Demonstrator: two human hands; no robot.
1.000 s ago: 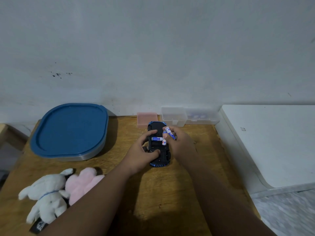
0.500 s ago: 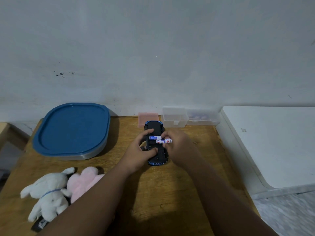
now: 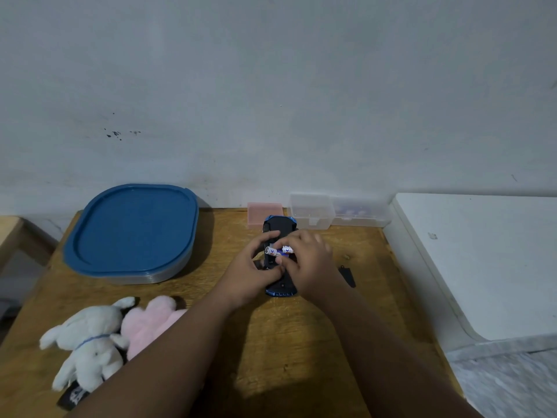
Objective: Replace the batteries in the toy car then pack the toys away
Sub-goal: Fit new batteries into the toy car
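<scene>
Toy car (image 3: 278, 227), black and blue, underside up, at the centre-rear of the wooden table (image 3: 301, 342); left hand (image 3: 250, 273) curled round its left flank. Batteries (image 3: 278, 251), white and blue, lying across the car's underside, pinched by the fingertips of the right hand (image 3: 310, 260). White plush (image 3: 87, 342) and pink plush (image 3: 150, 321) touching at near left, blue-lidded container (image 3: 132, 230) behind them, small black cover (image 3: 347, 275) right of the car.

Both forearms rise from the lower edge and converge at centre: left forearm (image 3: 168, 345) angled up to the right, right forearm (image 3: 379, 336) angled up to the left. The left hand (image 3: 248, 276) grips the car (image 3: 278, 226) from its left side, index finger arched above, thumb below. The right hand (image 3: 315, 260), back upward and fingers curled, pinches a battery (image 3: 272, 251) at its fingertips.
</scene>
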